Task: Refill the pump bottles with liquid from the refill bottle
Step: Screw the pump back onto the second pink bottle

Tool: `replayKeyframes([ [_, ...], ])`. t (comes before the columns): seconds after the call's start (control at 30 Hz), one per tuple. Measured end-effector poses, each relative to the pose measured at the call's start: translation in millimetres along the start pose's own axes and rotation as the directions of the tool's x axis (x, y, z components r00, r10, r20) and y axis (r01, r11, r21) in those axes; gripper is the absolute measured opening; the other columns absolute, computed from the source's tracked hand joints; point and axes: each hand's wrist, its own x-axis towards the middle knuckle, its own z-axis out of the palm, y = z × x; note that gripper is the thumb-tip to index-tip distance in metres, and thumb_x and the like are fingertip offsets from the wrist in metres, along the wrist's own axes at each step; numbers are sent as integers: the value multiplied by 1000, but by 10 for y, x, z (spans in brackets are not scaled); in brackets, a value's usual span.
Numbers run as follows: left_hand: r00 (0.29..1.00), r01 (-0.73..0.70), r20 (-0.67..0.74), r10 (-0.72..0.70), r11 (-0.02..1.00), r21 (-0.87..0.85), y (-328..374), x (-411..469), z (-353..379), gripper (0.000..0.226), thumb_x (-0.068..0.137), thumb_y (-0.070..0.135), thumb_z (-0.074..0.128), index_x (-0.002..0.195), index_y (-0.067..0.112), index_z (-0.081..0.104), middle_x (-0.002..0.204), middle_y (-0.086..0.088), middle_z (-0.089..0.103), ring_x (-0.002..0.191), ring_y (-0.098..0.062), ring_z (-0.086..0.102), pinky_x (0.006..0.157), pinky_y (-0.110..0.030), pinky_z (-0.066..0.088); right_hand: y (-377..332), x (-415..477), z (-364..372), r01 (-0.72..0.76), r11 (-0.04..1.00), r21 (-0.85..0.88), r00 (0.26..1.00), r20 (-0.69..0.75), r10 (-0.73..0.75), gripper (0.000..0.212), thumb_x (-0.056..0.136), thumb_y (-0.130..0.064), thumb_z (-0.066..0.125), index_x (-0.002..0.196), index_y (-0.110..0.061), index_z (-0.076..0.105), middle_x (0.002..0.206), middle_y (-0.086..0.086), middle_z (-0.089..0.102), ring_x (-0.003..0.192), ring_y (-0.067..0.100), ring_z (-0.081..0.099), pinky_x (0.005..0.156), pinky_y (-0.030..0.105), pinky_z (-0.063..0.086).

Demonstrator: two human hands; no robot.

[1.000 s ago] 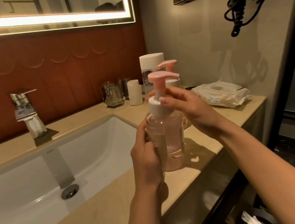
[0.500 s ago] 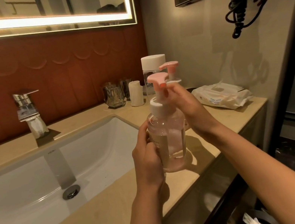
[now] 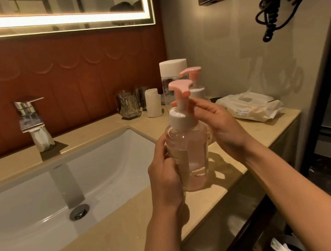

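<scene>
The left hand (image 3: 163, 170) is wrapped around the side of the clear pump bottle (image 3: 188, 150), fingers curled on it, holding it upright with its base just over the near edge of the desk (image 3: 114, 240); whether it touches the surface, I cannot tell. And here is the change: a second ago the right hand (image 3: 217, 122) was clamped over the white collar, and now it has slid off to the far side, fingers loosely open, fingertips resting against the collar (image 3: 182, 118) just under the pink pump head (image 3: 179, 86). The pump head has swung round too, its nozzle now pointing towards the right hand. That reads as a twist of the cap, most likely unscrewing it to open the bottle for filling, though tightening cannot be ruled out from here. The bottle shows a pinkish liquid low down, well short of full. Beyond the right hand stands a second pump bottle (image 3: 195, 89) with the same pink top, and just behind it the white-capped refill bottle (image 3: 173, 75), cap on, untouched. A pack of wipes (image 3: 252, 107) lies further out past the right hand. So pouring has not started; the collar needs another turn or two by the look of it.
</scene>
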Motion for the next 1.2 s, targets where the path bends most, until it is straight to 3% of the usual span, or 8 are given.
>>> replayKeyframes([
  [0.23, 1000, -1, 8, 1, 1000, 5, 25, -14, 3, 41, 80, 26, 31, 118, 29, 46, 97, 23, 57, 89, 13, 57, 65, -5, 45, -186, 120, -101, -66, 993, -95, 990, 122, 77, 15, 91, -21, 56, 100, -28, 66, 107, -15, 65, 99, -4, 55, 76, 13, 34],
  [0.37, 1000, -2, 13, 2, 1000, 7, 24, -9, -1, 42, 80, 25, 31, 119, 27, 46, 99, 20, 57, 90, 12, 57, 65, -5, 45, -182, 149, -55, -53, 994, -92, 998, 36, 56, 32, 69, -30, 62, 96, -14, 66, 104, 0, 66, 95, 4, 57, 74, 17, 38],
  [0.5, 1000, -2, 13, 2, 1000, 6, 14, -10, -4, 40, 81, 24, 31, 117, 30, 46, 96, 25, 58, 90, 11, 57, 64, -6, 45, -179, 117, 49, -31, 996, -78, 999, -46, 27, 36, 80, -19, 71, 106, 0, 55, 99, 2, 60, 90, 11, 56, 71, 19, 44],
  [0.63, 1000, 5, 10, -5, 1000, 8, 20, -5, -3, 37, 80, 25, 31, 112, 36, 47, 91, 27, 59, 88, 12, 58, 63, -5, 45, -209, 134, 142, -33, 986, -162, 994, -111, 15, 30, 81, -24, 70, 99, -11, 50, 92, -5, 54, 83, 9, 54, 67, 21, 46],
  [0.83, 1000, -1, 18, 1, 1000, -2, 19, -9, -1, 49, 79, 23, 29, 125, 17, 48, 100, 13, 59, 87, 11, 57, 64, -6, 45, -201, 191, 249, -48, 959, -279, 994, -108, 18, 29, 88, -24, 61, 113, -15, 51, 103, -1, 53, 99, 16, 52, 79, 28, 45],
  [0.93, 1000, 2, 15, -2, 1000, -3, 28, -18, 1, 46, 79, 24, 29, 122, 20, 48, 99, 14, 58, 86, 11, 57, 64, -5, 45, -212, 165, 232, -38, 971, -237, 998, -60, 25, 18, 90, -29, 58, 104, -19, 54, 97, -8, 55, 94, 10, 53, 74, 22, 44],
  [1.03, 1000, 0, 15, 0, 1000, -4, 6, -7, -7, 50, 79, 23, 30, 125, 15, 48, 100, 12, 59, 87, 9, 57, 65, -7, 45, -183, 101, 125, -48, 982, -181, 997, 43, 57, 35, 94, -39, 50, 124, -21, 52, 112, -14, 55, 103, 3, 53, 77, 16, 42],
  [1.2, 1000, -11, 12, 11, 1000, 0, -3, -2, -5, 51, 80, 22, 29, 127, 12, 48, 99, 14, 59, 88, 8, 58, 65, -7, 46, -202, 60, -14, -43, 991, -126, 994, 92, 55, 30, 92, -25, 52, 121, -21, 60, 116, -14, 62, 102, -3, 57, 79, 14, 40],
])
